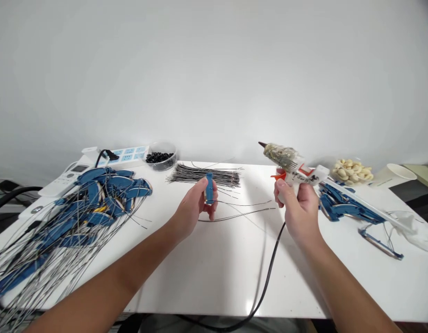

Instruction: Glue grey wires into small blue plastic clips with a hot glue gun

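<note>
My left hand (193, 203) pinches a small blue plastic part (209, 188) upright above the middle of the table. Thin dark wires (241, 214) stretch rightward from beside that hand. My right hand (299, 203) grips a white hot glue gun (286, 157) by its handle, fingers near the orange trigger. Its dark nozzle points up and to the left, apart from the blue part. A black cord (269, 273) hangs from the gun's handle toward the table's front edge. Behind my left hand lies a bundle of cut dark wires (207, 175).
Blue parts with long wires (96, 199) are heaped at the left, beside a power strip (127, 155). A clear bowl of black pieces (160, 157) stands behind. At right are more blue parts (345, 203), a bag of cream-coloured pieces (352, 171) and a paper cup (396, 173).
</note>
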`<state>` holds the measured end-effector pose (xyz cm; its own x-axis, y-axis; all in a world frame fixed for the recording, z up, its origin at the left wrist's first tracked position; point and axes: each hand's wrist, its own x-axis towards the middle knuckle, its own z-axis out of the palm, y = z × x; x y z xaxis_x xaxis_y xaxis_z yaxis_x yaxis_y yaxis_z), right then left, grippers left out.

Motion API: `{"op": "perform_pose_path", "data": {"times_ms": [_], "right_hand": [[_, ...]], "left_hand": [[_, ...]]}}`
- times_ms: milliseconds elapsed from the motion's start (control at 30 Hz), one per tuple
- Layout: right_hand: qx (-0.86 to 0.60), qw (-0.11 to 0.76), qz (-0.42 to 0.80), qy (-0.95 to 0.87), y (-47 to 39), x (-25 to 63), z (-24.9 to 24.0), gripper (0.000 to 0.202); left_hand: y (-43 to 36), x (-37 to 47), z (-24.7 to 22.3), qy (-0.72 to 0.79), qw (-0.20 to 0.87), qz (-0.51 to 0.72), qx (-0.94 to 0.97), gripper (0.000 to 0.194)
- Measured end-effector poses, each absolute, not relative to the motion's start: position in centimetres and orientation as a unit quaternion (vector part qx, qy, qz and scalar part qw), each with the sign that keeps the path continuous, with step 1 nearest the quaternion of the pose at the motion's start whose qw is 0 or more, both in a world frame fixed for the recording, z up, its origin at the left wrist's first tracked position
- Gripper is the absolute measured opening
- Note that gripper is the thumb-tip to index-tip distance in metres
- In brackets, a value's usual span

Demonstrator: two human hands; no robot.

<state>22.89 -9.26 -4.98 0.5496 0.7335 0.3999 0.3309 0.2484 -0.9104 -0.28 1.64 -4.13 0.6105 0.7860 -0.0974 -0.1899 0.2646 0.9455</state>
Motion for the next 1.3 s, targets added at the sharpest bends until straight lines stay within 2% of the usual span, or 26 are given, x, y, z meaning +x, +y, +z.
{"op": "perform_pose_path", "data": {"times_ms": [100,200,333,600,1300], "right_hand": [[-0.54,0.661,0.267,-0.448,-9.7,22.5,-4.5,0.034],[-0.549,0.595,0.328,-0.487,-10.2,21.7,-4.6,0.035],[-0.572,0.538,0.28,-0.553,-10.5,20.6,-4.8,0.032],[-0.582,0.505,0.238,-0.592,-10.4,20.3,-4.7,0.025],[-0.611,0.474,0.246,-0.584,-10.7,20.3,-4.2,0.025]], "left_hand": [[1.5,-0.3,-3.8,0.291,0.754,0.298,0.508,0.044],[1.3,-0.4,-3.7,0.284,0.759,0.284,0.513,0.045],[1.0,-0.5,-3.7,0.262,0.78,0.281,0.493,0.041],[0.7,-0.4,-3.4,0.225,0.833,0.254,0.437,0.04],[0.8,-0.4,-4.5,0.238,0.739,0.304,0.552,0.048]]}}
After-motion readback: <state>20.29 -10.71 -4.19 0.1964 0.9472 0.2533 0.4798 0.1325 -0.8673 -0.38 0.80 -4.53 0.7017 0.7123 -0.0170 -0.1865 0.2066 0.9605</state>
